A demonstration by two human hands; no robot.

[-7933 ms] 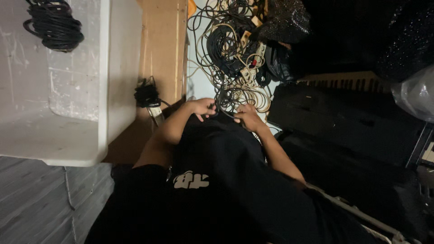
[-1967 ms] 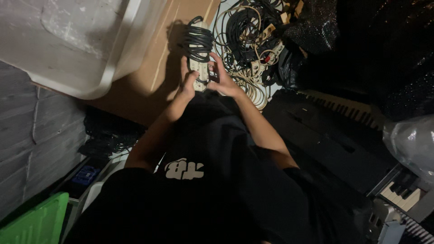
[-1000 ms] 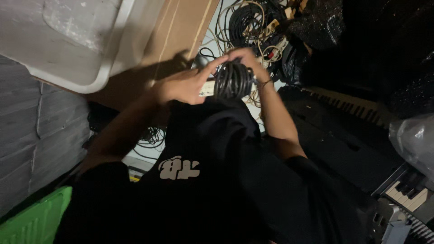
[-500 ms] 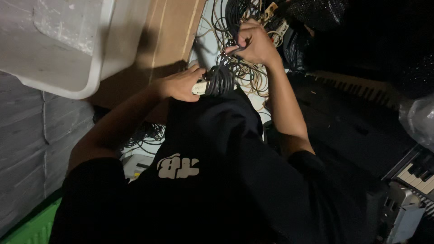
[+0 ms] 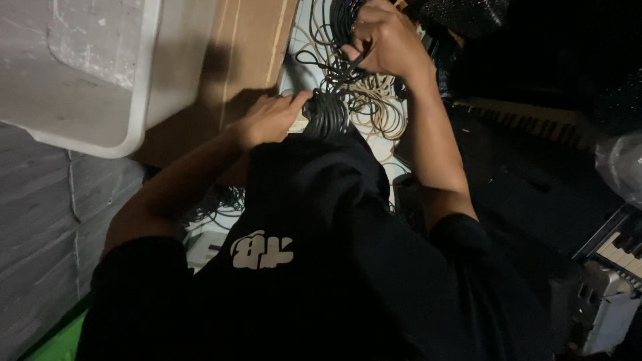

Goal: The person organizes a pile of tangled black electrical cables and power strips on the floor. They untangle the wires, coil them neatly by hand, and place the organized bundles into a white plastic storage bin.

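Note:
My left hand (image 5: 271,119) holds a white power strip, mostly hidden, against a bundle of black cable (image 5: 326,113) just above my black shirt. My right hand (image 5: 384,41) is raised higher and grips strands of the same black cable, pulling them up from the bundle. Beneath both hands lies a tangle of beige and black cords (image 5: 364,100) on a pale surface.
A white plastic tub (image 5: 80,73) sits at the upper left on a brown cardboard sheet (image 5: 227,73). A keyboard with white keys (image 5: 618,247) lies at the right, a dark case (image 5: 535,134) beside it. More loose black cable (image 5: 217,200) lies under my left forearm.
My right hand has lifted away from the left, drawing black cable upward. My left hand stays low on the bundle. The view has tilted toward the cable pile.

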